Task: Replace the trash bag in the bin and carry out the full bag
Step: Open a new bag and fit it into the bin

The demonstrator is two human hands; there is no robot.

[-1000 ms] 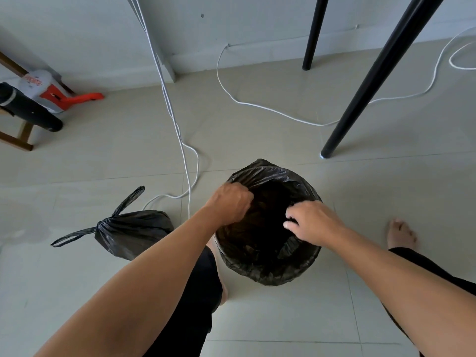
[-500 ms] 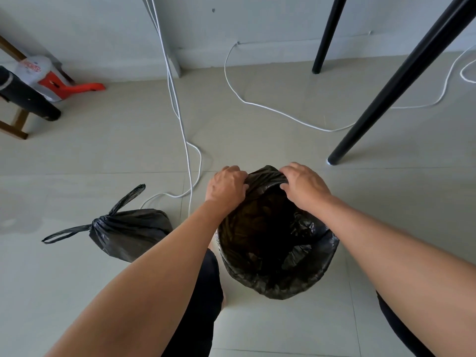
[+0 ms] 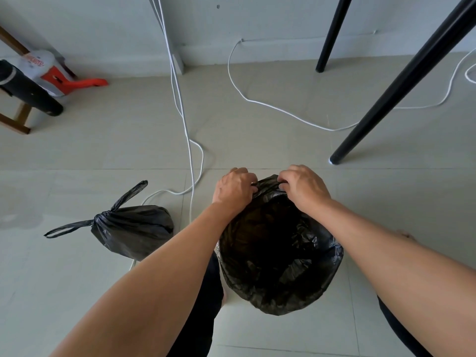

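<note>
A round bin stands on the floor in front of me, fully wrapped by a fresh black trash bag (image 3: 280, 256) whose mouth is spread over the rim. My left hand (image 3: 233, 189) and my right hand (image 3: 304, 186) both pinch the bag's edge at the far side of the rim, close together. The full black bag (image 3: 134, 228), knotted with its two handles sticking out to the left, lies on the floor left of the bin.
White cables (image 3: 190, 161) run down the wall and loop on the floor just beyond the bin. Two black table legs (image 3: 396, 83) stand at the right rear. A wooden stool with a black roll (image 3: 28, 91) and an orange-white tool (image 3: 67, 78) sit far left.
Both hands moved from the near sides of the rim to its far edge and came together there, now pinching the bag's edge. The view shifted slightly.
</note>
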